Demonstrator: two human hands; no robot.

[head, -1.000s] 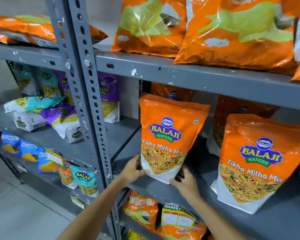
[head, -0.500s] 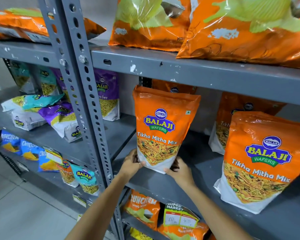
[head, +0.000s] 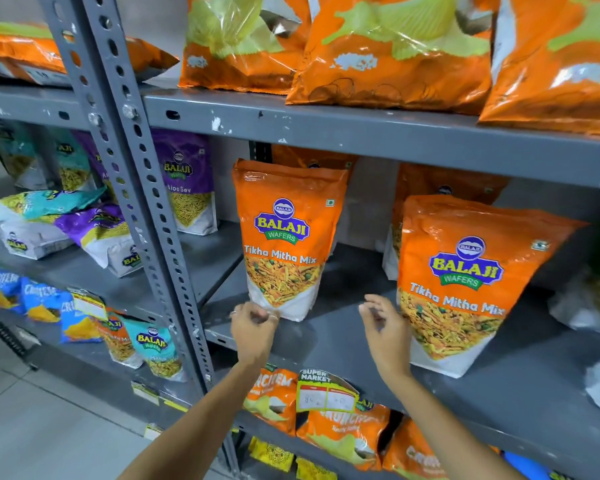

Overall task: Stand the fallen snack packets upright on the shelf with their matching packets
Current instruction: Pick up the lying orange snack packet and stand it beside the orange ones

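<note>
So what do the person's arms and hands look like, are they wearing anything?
Both forearms are bare, with no sleeves, gloves or watch in view. The left hand wears what looks like a thin ring on one finger; motion blur hides its detail. The right hand shows no ring or band that I can make out.

An orange Balaji Tikha Mitha Mix packet (head: 286, 237) stands upright on the grey middle shelf (head: 343, 327), its white base near the front edge, label facing forward. A second packet of the same kind (head: 465, 282) stands upright to the right of it, closer to the front. Behind each one stands another orange packet, mostly hidden. On the neighbouring shelf to the left, a teal packet (head: 49, 206) and a purple packet (head: 97, 233) lie fallen on their sides
</note>
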